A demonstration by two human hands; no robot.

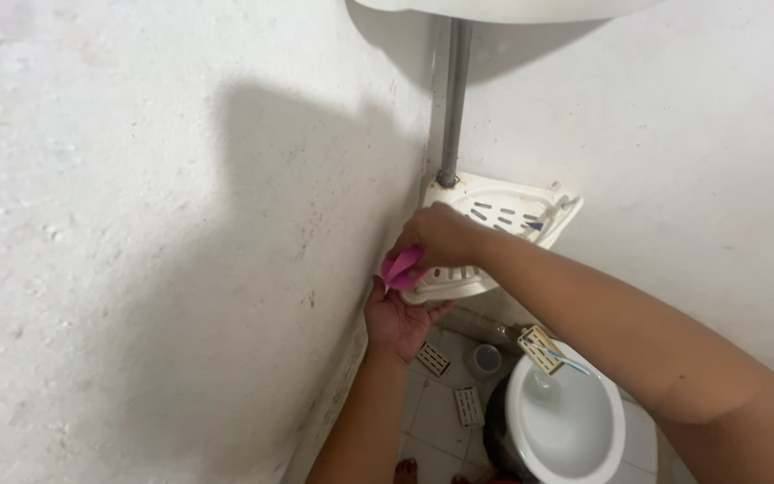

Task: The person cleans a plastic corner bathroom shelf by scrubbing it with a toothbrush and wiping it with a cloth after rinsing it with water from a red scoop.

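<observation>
Pinching a pink cloth (402, 267) against the white corner shelf (530, 215), the right hand (441, 235) is gripping; the left hand (398, 321) is cupping open beneath.

Two rough, whitewashed walls (136, 224) meet in a corner, their plaster pitted and speckled with small dark marks. A grey metal pipe (455, 99) runs down the corner from a white basin or cistern (503, 7) at the top edge. A broad, soft shadow falls across the left wall, while the right wall is evenly lit. Below, the floor (436, 421) is laid with pale tiles. A white toilet bowl (566, 426) stands by the right wall, with a small grey cup-shaped object (485, 360) on the floor just beside it.
</observation>
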